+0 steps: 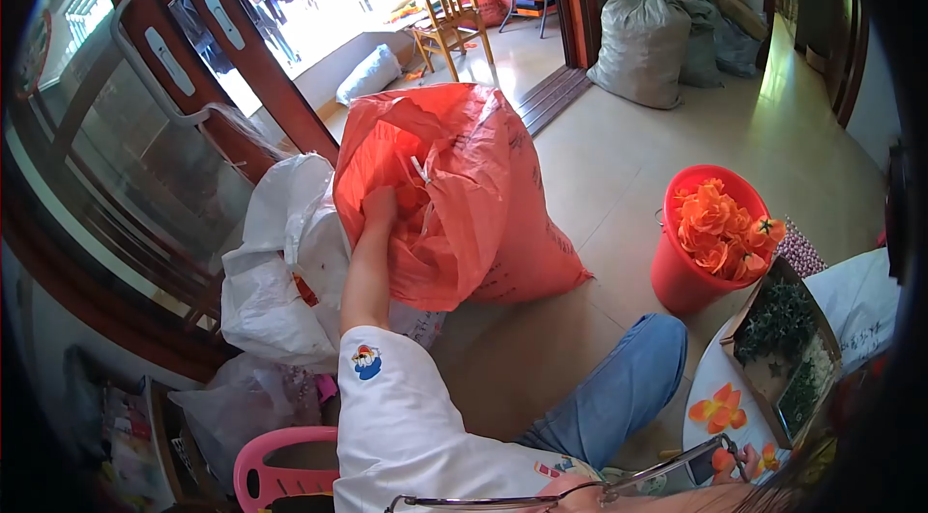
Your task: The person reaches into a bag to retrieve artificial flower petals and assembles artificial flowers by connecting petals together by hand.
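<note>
My left hand [380, 205] reaches into the open mouth of a large red woven bag [522, 213]; its fingers are hidden among the red folds and whatever lies inside. At the lower right, part of my right hand [748, 461] shows beside the white table [698, 421], near orange petals, partly behind the eyeglass frame. Its grip is too unclear to make out. On that table lies an orange flower [717, 409], next to a box [739, 344] with dark green pieces. A red bucket [677, 271] full of orange flowers [715, 223] stands on the floor.
White sacks [275, 295] lean against the red bag's left side. A pink chair [253, 474] is at the lower left. Sliding doors [145, 126] line the left. Farther back are a wooden chair [449, 15] and a full pale sack [638, 49].
</note>
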